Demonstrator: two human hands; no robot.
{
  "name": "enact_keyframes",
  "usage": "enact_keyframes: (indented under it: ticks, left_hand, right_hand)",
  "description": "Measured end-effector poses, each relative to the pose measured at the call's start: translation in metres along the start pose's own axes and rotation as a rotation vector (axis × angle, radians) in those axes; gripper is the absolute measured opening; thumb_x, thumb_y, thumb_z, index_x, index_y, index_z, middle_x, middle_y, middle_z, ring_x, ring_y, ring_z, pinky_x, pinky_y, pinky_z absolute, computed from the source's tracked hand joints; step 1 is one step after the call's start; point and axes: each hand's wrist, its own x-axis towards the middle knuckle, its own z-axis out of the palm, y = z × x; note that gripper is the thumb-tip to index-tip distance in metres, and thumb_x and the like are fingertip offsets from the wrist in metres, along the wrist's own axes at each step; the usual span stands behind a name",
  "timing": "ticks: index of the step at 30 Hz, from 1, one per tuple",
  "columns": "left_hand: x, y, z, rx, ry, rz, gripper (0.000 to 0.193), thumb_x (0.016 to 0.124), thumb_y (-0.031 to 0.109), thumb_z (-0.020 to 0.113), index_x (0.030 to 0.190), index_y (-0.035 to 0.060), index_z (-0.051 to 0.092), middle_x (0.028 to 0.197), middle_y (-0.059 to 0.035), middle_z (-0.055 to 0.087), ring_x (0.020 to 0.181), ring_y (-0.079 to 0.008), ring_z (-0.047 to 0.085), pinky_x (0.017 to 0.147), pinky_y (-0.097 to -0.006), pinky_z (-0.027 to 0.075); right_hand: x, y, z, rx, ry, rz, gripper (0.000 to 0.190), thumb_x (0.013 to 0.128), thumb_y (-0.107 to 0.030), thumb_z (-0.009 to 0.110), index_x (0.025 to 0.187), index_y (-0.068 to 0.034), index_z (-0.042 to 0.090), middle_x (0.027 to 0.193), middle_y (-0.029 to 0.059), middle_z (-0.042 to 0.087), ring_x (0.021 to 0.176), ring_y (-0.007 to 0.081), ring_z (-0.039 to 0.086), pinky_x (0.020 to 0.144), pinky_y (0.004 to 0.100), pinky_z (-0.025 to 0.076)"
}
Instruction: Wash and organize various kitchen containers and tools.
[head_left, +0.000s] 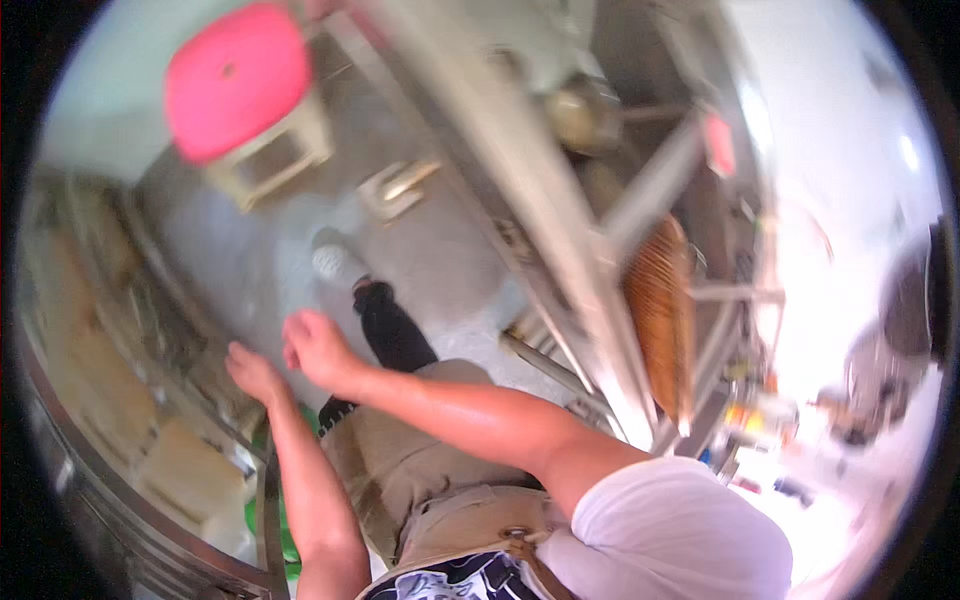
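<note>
My left hand (256, 375) is in front of me with its fingers loosely bent, and nothing shows in it. It is nearest the metal-edged rack (202, 326) on the left. My right hand (321, 349) hovers beside it, a little to the right, its fingers half curled and no object visible in them. The two hands look apart. Below them are my beige apron (442, 442), one black trouser leg (394, 330) and a light shoe (337, 259) on the grey floor (450, 270). Blur hides the finer finger detail.
A stool with a pink seat (238, 82) stands ahead. A small pale object (394, 191) lies on the floor. To the right run a metal frame (540, 180), a brown woven basket (660, 322) and a rounded metal vessel (577, 116). Tan boxes or boards (180, 469) fill the left side.
</note>
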Motion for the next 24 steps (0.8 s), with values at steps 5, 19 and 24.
enact_keyframes:
  ticks: [5, 19, 24]
  left_hand:
    - [-0.107, 0.128, -0.021, -0.190, -0.134, 0.297, 0.052, 0.096, 0.031, 0.043, 0.123, -0.0127, 0.046, 0.124, -0.0270, 0.051, 0.114, -0.0353, 0.051, 0.098, -0.0389, 0.038]
    - [-0.514, 0.249, -0.040, -0.069, -0.863, 1.308, 0.014, 0.083, 0.003, 0.058, 0.094, -0.0032, 0.063, 0.096, -0.0178, 0.064, 0.089, -0.0296, 0.062, 0.080, -0.0349, 0.049]
    - [-0.613, 0.255, -0.011, 0.173, -1.275, 1.521, 0.018, 0.080, 0.005, 0.064, 0.097, -0.0020, 0.063, 0.097, -0.0186, 0.065, 0.093, -0.0318, 0.063, 0.082, -0.0357, 0.050]
  right_hand:
    - [-0.210, -0.115, -0.075, -0.095, 0.101, -0.380, 0.019, 0.095, -0.018, 0.048, 0.088, -0.001, 0.053, 0.071, 0.0051, 0.056, 0.064, 0.0109, 0.055, 0.058, 0.0263, 0.044]
    - [-0.344, -0.098, -0.615, -0.516, 0.914, -0.073, 0.034, 0.084, -0.020, 0.060, 0.110, 0.001, 0.056, 0.097, 0.0175, 0.062, 0.084, 0.0300, 0.062, 0.070, 0.0375, 0.050]
    - [-0.311, -0.125, -0.653, -0.779, 1.201, -0.149, 0.080, 0.076, -0.024, 0.070, 0.141, -0.013, 0.026, 0.141, 0.0275, 0.028, 0.115, 0.0402, 0.047, 0.090, 0.0475, 0.043]
